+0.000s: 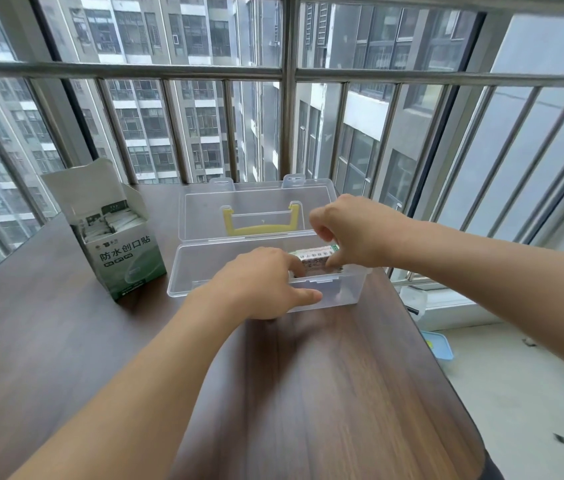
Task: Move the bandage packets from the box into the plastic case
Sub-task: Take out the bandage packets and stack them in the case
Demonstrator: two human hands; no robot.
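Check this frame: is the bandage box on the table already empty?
No. White packets still fill the open top of the box.

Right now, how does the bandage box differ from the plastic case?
The bandage box is opaque printed cardboard, green and white; the plastic case is clear with a yellow handle on its lid. The box stands tall and narrow at the left of the table; the case lies low and wide at the centre. No hand touches the box; both hands, left hand and right hand, are at the case. Both are open on top and hold packets.
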